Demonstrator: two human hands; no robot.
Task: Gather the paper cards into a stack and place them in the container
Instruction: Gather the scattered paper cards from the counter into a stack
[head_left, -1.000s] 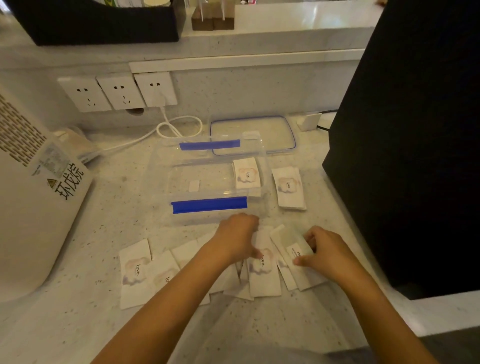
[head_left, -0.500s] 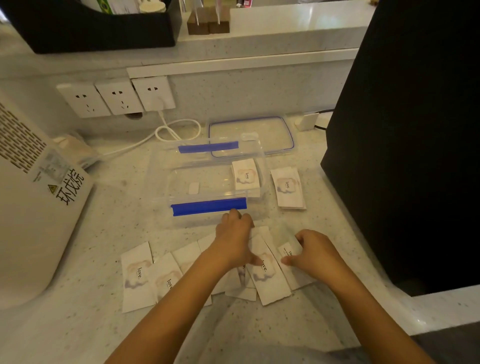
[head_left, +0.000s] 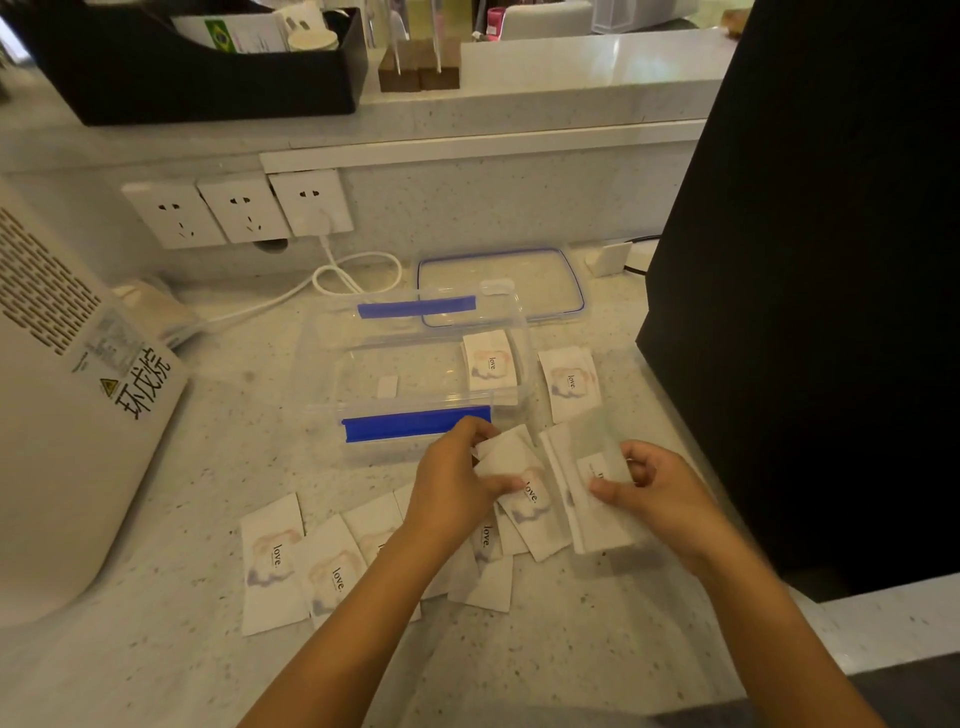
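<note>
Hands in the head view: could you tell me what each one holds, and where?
Left hand pinches a card at its far end; right hand grips another card by its right edge.

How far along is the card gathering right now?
Early. Done: one card lies in the open container, whose lid is off. In hand: the left hand pinches a card and the right hand holds a small bunch. Left: loose cards fanned on the counter, plus one right of the container; no full stack yet.
</note>
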